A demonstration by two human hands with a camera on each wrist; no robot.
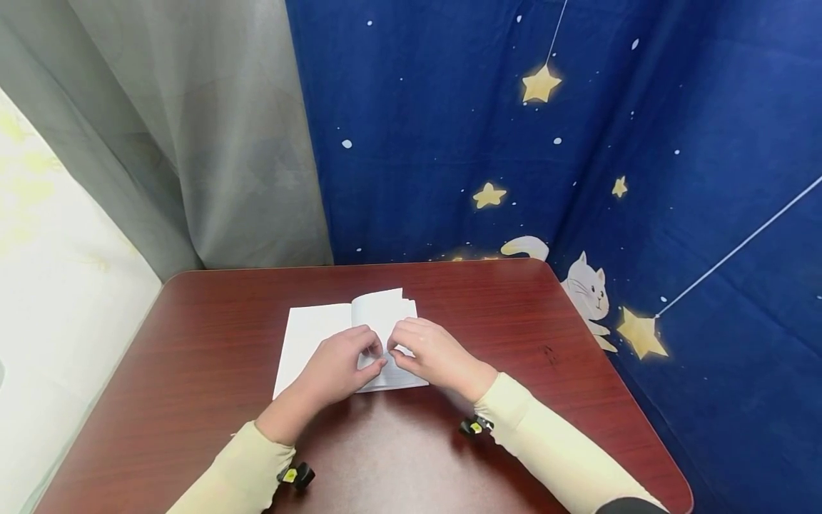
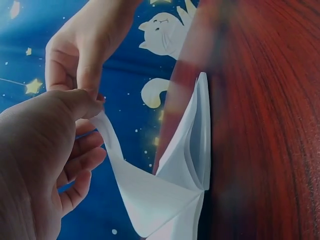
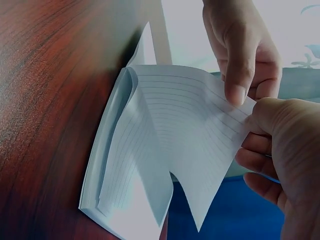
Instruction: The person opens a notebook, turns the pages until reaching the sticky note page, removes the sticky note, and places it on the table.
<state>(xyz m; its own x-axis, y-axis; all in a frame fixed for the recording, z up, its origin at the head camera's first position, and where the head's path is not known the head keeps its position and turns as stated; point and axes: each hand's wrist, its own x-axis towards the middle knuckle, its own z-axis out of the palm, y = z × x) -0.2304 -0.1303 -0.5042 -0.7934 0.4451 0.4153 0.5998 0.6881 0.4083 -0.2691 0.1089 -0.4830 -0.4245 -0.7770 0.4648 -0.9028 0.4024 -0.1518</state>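
Observation:
A white notebook lies open on the table, its right-hand pages ruled with thin lines. One lined page is raised off the others and curves up toward the fingers; its free corner hangs in a point beside a V-shaped gap. My left hand pinches the raised page's edge between thumb and fingers. Right beside it, my right hand pinches the same edge, the two hands' fingertips almost together. From the left wrist, the raised page shows as a folded white strip running up to both thumbs.
The reddish-brown wooden table bears the notebook near its middle. A grey curtain and a blue curtain with stars and a cat hang behind it. Small black devices are strapped at both wrists.

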